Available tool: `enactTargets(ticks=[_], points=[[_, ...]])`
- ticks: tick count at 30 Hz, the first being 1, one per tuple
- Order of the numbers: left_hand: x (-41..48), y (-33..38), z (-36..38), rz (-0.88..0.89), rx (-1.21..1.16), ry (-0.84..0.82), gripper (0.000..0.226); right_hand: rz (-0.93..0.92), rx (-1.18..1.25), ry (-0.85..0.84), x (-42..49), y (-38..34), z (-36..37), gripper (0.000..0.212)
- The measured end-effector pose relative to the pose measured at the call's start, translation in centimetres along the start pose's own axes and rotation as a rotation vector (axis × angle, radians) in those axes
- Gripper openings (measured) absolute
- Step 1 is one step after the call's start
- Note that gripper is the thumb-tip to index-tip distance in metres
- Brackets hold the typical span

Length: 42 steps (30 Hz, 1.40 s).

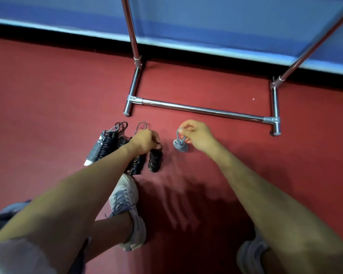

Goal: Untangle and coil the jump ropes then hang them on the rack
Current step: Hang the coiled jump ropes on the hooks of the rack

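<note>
Several coiled jump ropes lie on the red floor. A grey and black coil lies at the left with a hook at its top. My left hand grips the top of a black coiled rope beside a metal S-hook; another black coil lies partly under my forearm. My right hand pinches a grey loop of cord on a small grey coiled bundle, which sits just above or on the floor. The chrome rack stands just beyond both hands.
The rack's base bar and two feet rest on the red floor, its uprights rising out of view. A blue wall with a black skirting runs behind it. My two pale sneakers stand below my arms.
</note>
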State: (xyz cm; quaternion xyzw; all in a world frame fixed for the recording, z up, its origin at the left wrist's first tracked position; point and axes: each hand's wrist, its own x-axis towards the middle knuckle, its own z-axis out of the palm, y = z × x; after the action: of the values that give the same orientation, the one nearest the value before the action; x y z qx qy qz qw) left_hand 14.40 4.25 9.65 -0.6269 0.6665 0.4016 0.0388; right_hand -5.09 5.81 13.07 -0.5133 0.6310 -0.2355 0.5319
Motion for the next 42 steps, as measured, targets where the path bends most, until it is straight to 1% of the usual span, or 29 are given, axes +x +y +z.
enactTargets(ticks=[3, 6, 10, 11, 13, 17, 19, 21, 22, 26, 29, 36, 39, 42], points=[[-3.5, 2.4, -2.7, 0.081, -0.091, 0.088, 0.009, -0.102, -0.039, 0.095, -2.9, -3.6, -2.2, 0.021], [-6.3, 5.4, -5.7, 0.154, -0.187, 0.244, 0.008, -0.218, -0.155, 0.149, -5.7, -8.0, -4.5, 0.009], [-9.9, 10.6, -10.4, 0.28, -0.258, 0.442, 0.009, -0.302, -0.237, 0.256, -9.2, -13.6, -7.5, 0.014], [-11.0, 12.0, -11.8, 0.316, -0.275, 0.471, 0.009, -0.323, -0.248, 0.281, -9.8, -15.0, -8.3, 0.011], [-12.9, 14.2, -14.3, 0.375, -0.32, 0.497, 0.008, -0.356, -0.287, 0.317, -11.1, -17.8, -9.8, 0.004], [-16.3, 17.4, -19.3, 0.455, -0.355, 0.548, 0.008, -0.423, -0.299, 0.364, -13.1, -23.7, -12.0, 0.014], [-17.5, 18.6, -21.9, 0.499, -0.424, 0.604, 0.007, -0.437, -0.303, 0.407, -13.9, -26.7, -13.2, 0.009], [-18.5, 20.0, -24.4, 0.548, -0.526, 0.653, 0.004, -0.454, -0.316, 0.438, -14.7, -29.7, -14.4, 0.011], [-18.9, 20.7, -25.6, 0.562, -0.567, 0.676, 0.007, -0.469, -0.309, 0.443, -14.9, -31.1, -15.0, 0.011], [-20.1, 23.6, -30.1, 0.62, -0.673, 0.703, 0.006, -0.535, -0.336, 0.474, -15.2, -36.6, -16.6, 0.008], [-20.2, 25.2, -33.9, 0.663, -0.756, 0.731, 0.003, -0.606, -0.363, 0.486, -14.9, -40.5, -17.7, 0.005], [-18.2, 28.1, -43.6, 0.72, -0.902, 0.827, 0.01, -0.763, -0.44, 0.539, -13.0, -50.3, -20.7, 0.004], [-17.1, 29.6, -47.1, 0.757, -0.925, 0.878, 0.011, -0.825, -0.458, 0.573, -11.7, -53.9, -21.7, 0.006], [-16.6, 31.2, -50.1, 0.817, -0.894, 0.913, 0.007, -0.882, -0.464, 0.624, -10.6, -56.8, -22.7, 0.009]])
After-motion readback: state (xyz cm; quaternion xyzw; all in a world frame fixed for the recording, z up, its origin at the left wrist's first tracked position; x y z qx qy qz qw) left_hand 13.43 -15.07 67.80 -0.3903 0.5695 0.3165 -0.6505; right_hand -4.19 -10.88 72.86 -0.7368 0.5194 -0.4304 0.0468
